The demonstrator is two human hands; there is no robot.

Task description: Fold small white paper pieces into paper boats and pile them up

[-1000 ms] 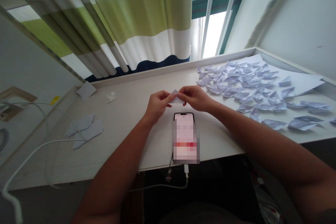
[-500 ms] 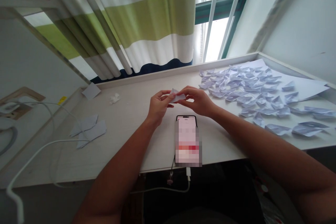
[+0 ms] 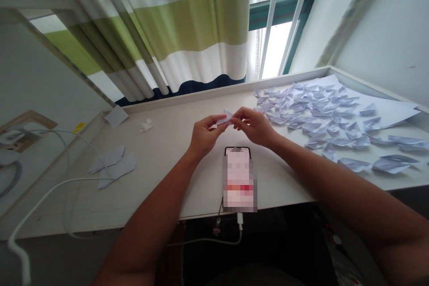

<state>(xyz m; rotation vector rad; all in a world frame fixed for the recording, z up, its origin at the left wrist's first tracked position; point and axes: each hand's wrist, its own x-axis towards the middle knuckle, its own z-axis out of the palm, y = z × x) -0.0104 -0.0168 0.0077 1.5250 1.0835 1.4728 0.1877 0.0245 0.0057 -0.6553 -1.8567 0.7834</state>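
A small folded piece of white paper (image 3: 225, 118) is held up between my two hands above the middle of the desk. My left hand (image 3: 205, 134) pinches its left end between thumb and fingers. On the other end, the fingertips of my right hand (image 3: 253, 126) are closed. The fingers cover part of the paper, so its full shape is hidden. Many small folded paper boats (image 3: 318, 111) lie spread over the right side of the desk, beyond my right hand. Just below my hands lies a phone (image 3: 238, 178), its screen lit and blurred out.
Flat paper sheets (image 3: 117, 167) lie at the left, near a white cable (image 3: 63, 183). A square sheet (image 3: 116, 116) and a crumpled white scrap (image 3: 145, 125) are farther back. Larger sheets (image 3: 385, 105) lie under the boats. A charging plug (image 3: 240, 220) hangs at the desk's front edge.
The paper has turned in my fingers and now shows a narrower, pointed shape. My left hand has rotated slightly, and my right fingers have shifted along the paper's right end.
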